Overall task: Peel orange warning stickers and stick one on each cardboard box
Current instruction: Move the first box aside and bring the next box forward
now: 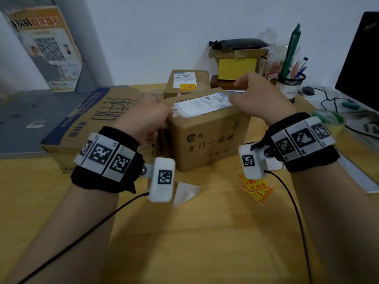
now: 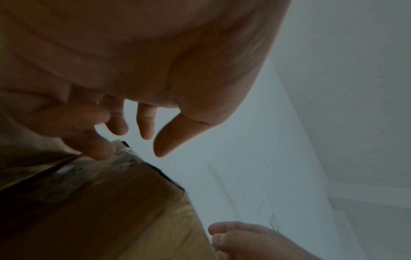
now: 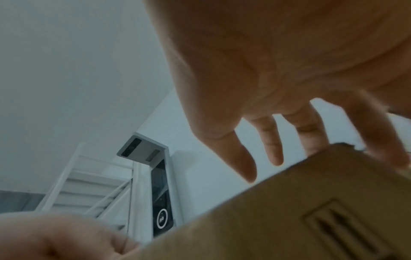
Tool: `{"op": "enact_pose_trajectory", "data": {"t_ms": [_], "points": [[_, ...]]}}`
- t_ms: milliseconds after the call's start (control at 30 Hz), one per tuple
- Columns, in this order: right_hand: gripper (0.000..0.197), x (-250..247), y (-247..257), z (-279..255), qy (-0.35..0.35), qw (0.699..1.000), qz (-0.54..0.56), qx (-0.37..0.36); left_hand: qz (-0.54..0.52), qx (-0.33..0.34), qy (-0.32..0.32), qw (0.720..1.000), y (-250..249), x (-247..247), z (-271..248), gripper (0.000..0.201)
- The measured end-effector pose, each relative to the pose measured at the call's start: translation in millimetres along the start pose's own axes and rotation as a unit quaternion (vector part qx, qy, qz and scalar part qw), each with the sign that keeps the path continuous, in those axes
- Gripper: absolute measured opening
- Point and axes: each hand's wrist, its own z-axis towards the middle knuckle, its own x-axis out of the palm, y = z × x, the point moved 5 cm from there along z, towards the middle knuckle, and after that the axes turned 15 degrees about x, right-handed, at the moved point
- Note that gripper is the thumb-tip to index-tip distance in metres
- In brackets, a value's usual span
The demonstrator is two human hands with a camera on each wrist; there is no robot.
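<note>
A brown cardboard box (image 1: 209,138) with a white shipping label (image 1: 203,106) on top stands in the middle of the wooden table (image 1: 184,242). My left hand (image 1: 143,117) is at its left top edge; two fingers (image 2: 98,147) touch the box's corner (image 2: 111,202) while the thumb and the other fingers hang loose. My right hand (image 1: 252,97) reaches over the far right corner, and its spread, straight fingertips (image 3: 275,154) touch the box top (image 3: 266,219). Loose orange warning stickers (image 1: 256,188) lie on the table under my right wrist. A small box (image 1: 184,95) behind carries an orange sticker (image 1: 187,86).
A large flat carton (image 1: 92,119) with blue print lies left of the middle box. A white backing paper (image 1: 185,193) lies near my left wrist. At the back right are a yellow-fronted box (image 1: 238,66), a pen holder (image 1: 291,83), a green tape roll (image 1: 328,117), cables and a dark monitor (image 1: 363,58).
</note>
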Motion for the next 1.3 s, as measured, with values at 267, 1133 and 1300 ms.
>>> {"op": "enact_pose_trajectory", "data": {"t_ms": [267,1133,1300], "points": [[0.032,10.7,28.5,-27.6,-0.022,0.996,-0.047,-0.073,0.038,0.046,-0.009,0.998,-1.6,11.2,18.5,0.044],[0.022,26.4,9.5,-50.9,-0.019,0.99,-0.142,-0.013,0.016,0.147,-0.11,0.983,-39.7,10.9,-38.3,0.015],[0.035,16.3,-33.0,-65.8,0.042,0.976,-0.197,0.078,-0.043,0.183,-0.079,0.979,-45.4,33.8,-53.3,0.016]]}}
